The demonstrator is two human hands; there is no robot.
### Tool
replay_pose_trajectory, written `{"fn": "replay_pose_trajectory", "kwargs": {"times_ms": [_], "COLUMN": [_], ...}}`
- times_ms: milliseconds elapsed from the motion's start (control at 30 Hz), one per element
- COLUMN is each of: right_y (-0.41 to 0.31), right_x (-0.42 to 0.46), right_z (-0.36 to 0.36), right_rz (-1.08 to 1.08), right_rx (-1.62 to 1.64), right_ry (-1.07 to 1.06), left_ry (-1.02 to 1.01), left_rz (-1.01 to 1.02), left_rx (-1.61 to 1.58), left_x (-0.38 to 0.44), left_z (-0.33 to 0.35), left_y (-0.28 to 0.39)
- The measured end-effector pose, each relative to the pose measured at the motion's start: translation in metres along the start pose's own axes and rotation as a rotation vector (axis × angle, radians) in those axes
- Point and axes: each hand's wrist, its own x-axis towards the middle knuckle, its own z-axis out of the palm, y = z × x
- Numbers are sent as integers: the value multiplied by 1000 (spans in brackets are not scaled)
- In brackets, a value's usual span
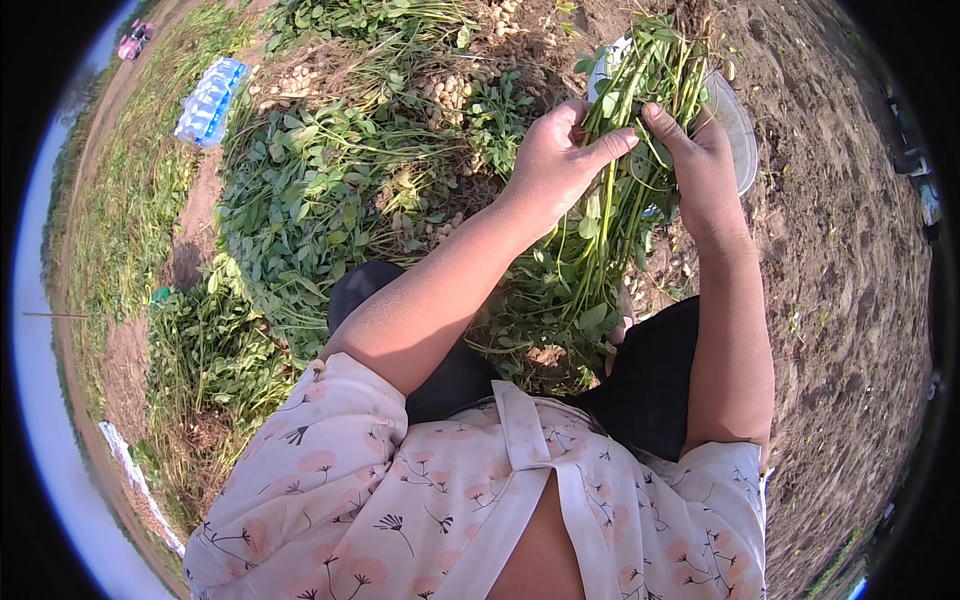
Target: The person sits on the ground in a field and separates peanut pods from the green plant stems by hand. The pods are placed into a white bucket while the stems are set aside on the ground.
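Observation:
A bunch of uprooted peanut plants (611, 217) is held up in front of me by both hands. My left hand (551, 161) closes on the stems from the left, its thumb lying across them. On the right side of the same bunch is my right hand (701, 165), thumb pressed to the stems and other fingers mostly hidden. The root end points away from me at the top, while leafy stems hang towards my lap. Partly covered behind the bunch and right hand sits a whitish tub (731, 131); its contents cannot be made out.
A heap of peanut plants (300, 202) lies to the left, with clusters of peanut pods (448, 94) showing. Farther left are a blue-and-white pack of bottles (212, 101) and a white sheet (135, 472). Bare soil (832, 262) spreads to the right.

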Motion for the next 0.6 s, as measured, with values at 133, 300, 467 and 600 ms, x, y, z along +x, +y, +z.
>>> {"fn": "replay_pose_trajectory", "kwargs": {"times_ms": [133,300,467,600], "right_y": [0,-1,-10,-6], "right_x": [4,5,2,3], "right_z": [-2,-4,-6,-9], "right_rz": [-54,-48,29,6], "right_rx": [54,77,71,-20], "right_ry": [84,179,100,-38], "left_ry": [-105,-178,-21,55], "left_rz": [-75,-53,-16,22], "left_rx": [5,112,79,-13], "left_x": [-2,-6,-5,-1], "left_z": [7,9,3,-1], "left_y": [3,-16,-14,-8]}}
